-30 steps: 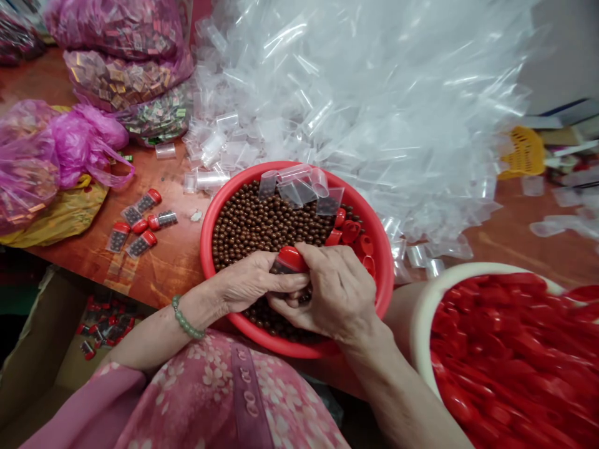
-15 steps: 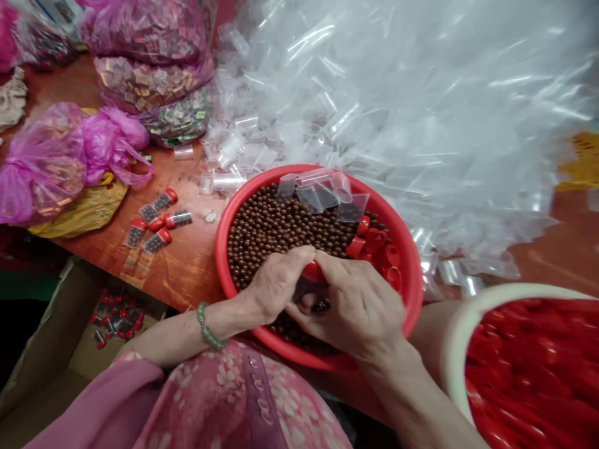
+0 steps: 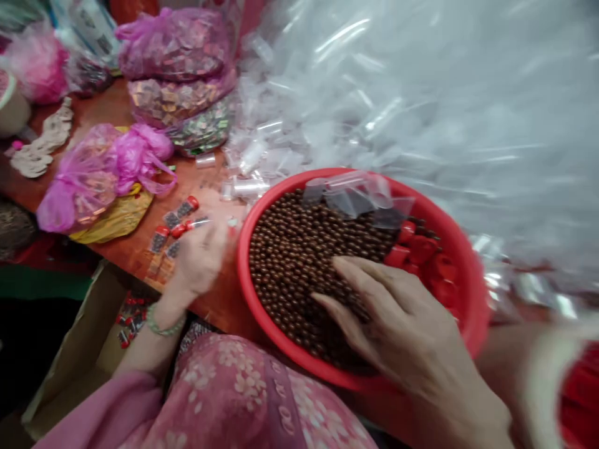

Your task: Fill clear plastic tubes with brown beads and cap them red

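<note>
My right hand (image 3: 397,312) hangs over the red basin (image 3: 246,268), thumb and fingers apart with nothing visible between them. Small dark-brown balls (image 3: 299,268) fill most of the basin. Red caps (image 3: 423,249) lie at its right side, and clear plastic tubes (image 3: 355,190) rest on the balls near the far rim. To the left, my left hand (image 3: 201,255) is over the table beside several small clear containers (image 3: 161,239) with red caps and dark balls inside. Motion smears its fingers, and whether it holds anything cannot be made out.
A large heap of clear plastic tubes (image 3: 397,100) covers the back and right. Pink bags of small pieces (image 3: 178,56) stand at the back left; another pink bag (image 3: 79,181) lies nearer. Below the table edge, a cardboard box (image 3: 70,349) holds capped containers. A pale tub (image 3: 547,380) stands right.
My hands, together over the basin before, have parted. The left has swung left to the capped containers on the table; the right stays over the balls with its fingers spread. The view has shifted left.
</note>
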Demonstrator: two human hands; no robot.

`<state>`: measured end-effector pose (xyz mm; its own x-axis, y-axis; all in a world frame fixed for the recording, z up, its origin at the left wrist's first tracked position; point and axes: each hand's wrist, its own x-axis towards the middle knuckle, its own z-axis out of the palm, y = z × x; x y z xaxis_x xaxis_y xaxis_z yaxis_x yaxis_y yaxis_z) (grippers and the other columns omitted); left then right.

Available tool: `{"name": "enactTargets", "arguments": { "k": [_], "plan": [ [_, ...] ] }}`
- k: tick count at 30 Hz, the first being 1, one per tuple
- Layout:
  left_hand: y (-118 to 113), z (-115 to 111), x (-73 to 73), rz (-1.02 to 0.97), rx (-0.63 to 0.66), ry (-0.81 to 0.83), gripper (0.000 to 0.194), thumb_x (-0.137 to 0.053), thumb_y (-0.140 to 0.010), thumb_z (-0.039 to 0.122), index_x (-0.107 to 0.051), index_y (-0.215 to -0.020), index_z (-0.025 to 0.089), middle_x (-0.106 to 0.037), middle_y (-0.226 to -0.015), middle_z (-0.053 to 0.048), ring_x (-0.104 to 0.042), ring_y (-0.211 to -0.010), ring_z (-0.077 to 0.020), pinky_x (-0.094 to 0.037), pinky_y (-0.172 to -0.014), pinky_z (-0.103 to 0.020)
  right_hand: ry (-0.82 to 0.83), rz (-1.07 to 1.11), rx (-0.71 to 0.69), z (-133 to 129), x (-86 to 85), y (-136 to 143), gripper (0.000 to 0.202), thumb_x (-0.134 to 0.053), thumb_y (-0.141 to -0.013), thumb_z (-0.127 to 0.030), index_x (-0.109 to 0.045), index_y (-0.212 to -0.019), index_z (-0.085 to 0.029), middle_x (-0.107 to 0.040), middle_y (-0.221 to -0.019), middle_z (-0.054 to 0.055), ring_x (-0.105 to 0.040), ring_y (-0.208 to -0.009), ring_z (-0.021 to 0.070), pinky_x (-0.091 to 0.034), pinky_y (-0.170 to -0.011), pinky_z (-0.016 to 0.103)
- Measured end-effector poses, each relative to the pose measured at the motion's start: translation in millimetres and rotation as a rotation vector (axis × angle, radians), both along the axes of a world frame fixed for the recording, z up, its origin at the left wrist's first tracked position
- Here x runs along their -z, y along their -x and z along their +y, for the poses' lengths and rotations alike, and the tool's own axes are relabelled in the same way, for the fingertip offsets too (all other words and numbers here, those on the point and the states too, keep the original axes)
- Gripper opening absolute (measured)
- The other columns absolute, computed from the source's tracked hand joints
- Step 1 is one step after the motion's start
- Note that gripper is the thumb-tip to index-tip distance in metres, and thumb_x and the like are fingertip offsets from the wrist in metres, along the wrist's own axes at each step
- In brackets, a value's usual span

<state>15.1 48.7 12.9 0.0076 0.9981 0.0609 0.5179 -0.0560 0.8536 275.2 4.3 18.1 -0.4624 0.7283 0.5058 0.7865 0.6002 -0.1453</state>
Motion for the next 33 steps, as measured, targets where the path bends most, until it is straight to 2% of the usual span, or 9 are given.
{"name": "enactTargets", "arguments": {
  "k": [2, 4, 8, 11, 16, 22, 27, 30, 33],
  "plan": [
    [35, 13, 20.2, 0.296, -0.185, -0.067, 0.039, -0.035, -0.097, 0.041, -0.060, -0.077, 0.019, -0.061, -0.071, -0.003, -0.056, -0.068, -0.0157, -0.046, -0.067, -0.031, 0.029, 0.016, 0.121, -3, 3.9, -19, 0.045, -0.067, -0.085, -0.022, -0.053, -0.128, -0.017, -0.069, -0.105, 0.013, -0.067, -0.092, 0.0247, -0.056, -0.082, 0.037],
    [63, 27, 41.5, 0.582, -0.232, -0.155, 0.033, -0.039, -0.095, 0.040, -0.062, -0.086, 0.018, -0.065, -0.081, -0.005, -0.060, -0.079, -0.0206, -0.048, -0.077, -0.037, 0.058, 0.029, 0.243, -7, 7.0, -37, 0.035, -0.064, -0.087, -0.021, -0.058, -0.121, -0.018, -0.070, -0.101, 0.011, -0.067, -0.090, 0.0233, -0.056, -0.082, 0.036],
    [83, 37, 57.0, 0.594, -0.219, -0.245, 0.028, -0.049, -0.090, 0.039, -0.061, -0.102, 0.017, -0.065, -0.097, -0.008, -0.059, -0.103, -0.0309, -0.041, -0.097, -0.052, 0.151, 0.015, 0.365, -13, 10.3, -58, 0.022, -0.058, -0.091, -0.025, -0.063, -0.110, -0.015, -0.070, -0.100, 0.012, -0.067, -0.090, 0.0240, -0.055, -0.083, 0.038],
    [66, 30, 41.3, 0.510, -0.171, -0.310, 0.028, -0.048, -0.093, 0.037, -0.059, -0.113, 0.021, -0.065, -0.107, -0.007, -0.058, -0.111, -0.0300, -0.043, -0.098, -0.051, 0.220, 0.009, 0.367, -8, 10.9, -62, 0.019, -0.055, -0.093, -0.028, -0.064, -0.105, -0.017, -0.070, -0.099, 0.011, -0.067, -0.088, 0.0232, -0.054, -0.080, 0.037],
    [-1, 17, 9.8, 0.329, 0.053, -0.450, 0.022, -0.056, -0.090, 0.028, -0.062, -0.110, 0.021, -0.069, -0.110, -0.007, -0.063, -0.107, -0.0237, -0.050, -0.097, -0.042, 0.333, -0.060, 0.514, 16, 8.2, -63, 0.020, -0.052, -0.093, -0.029, -0.065, -0.099, -0.016, -0.069, -0.099, 0.012, -0.065, -0.091, 0.0255, -0.052, -0.081, 0.038],
    [-60, 3, 9.4, 0.201, 0.353, -0.490, 0.020, -0.056, -0.090, 0.018, -0.060, -0.109, 0.014, -0.069, -0.110, -0.012, -0.064, -0.108, -0.0210, -0.052, -0.098, -0.039, 0.485, -0.277, 0.654, 42, 13.9, -54, 0.024, -0.055, -0.090, -0.030, -0.065, -0.101, -0.012, -0.068, -0.096, 0.015, -0.064, -0.090, 0.0279, -0.049, -0.078, 0.037],
    [-56, 17, 12.2, 0.158, 0.341, -0.453, 0.017, -0.054, -0.091, 0.016, -0.061, -0.107, 0.014, -0.070, -0.107, -0.010, -0.065, -0.103, -0.0178, -0.053, -0.093, -0.033, 0.325, -0.196, 0.539, 38, 31.6, -59, 0.021, -0.050, -0.092, -0.029, -0.066, -0.093, -0.015, -0.066, -0.097, 0.012, -0.063, -0.086, 0.0237, -0.050, -0.074, 0.035],
    [-40, 53, 16.3, 0.244, 0.210, -0.412, 0.018, -0.048, -0.092, 0.014, -0.062, -0.103, 0.015, -0.069, -0.104, -0.008, -0.064, -0.100, -0.0182, -0.052, -0.092, -0.033, 0.215, -0.140, 0.492, 36, 40.8, -63, 0.025, -0.048, -0.093, -0.032, -0.067, -0.091, -0.016, -0.065, -0.100, 0.013, -0.063, -0.085, 0.0244, -0.052, -0.069, 0.037],
    [-26, 98, 28.0, 0.497, 0.120, -0.301, 0.022, -0.050, -0.085, 0.010, -0.063, -0.102, 0.014, -0.066, -0.108, -0.012, -0.060, -0.105, -0.0243, -0.049, -0.095, -0.040, 0.193, -0.088, 0.426, 32, 42.5, -60, 0.026, -0.049, -0.094, -0.034, -0.067, -0.092, -0.016, -0.065, -0.097, 0.012, -0.062, -0.085, 0.0256, -0.054, -0.070, 0.040]
  ]
}}
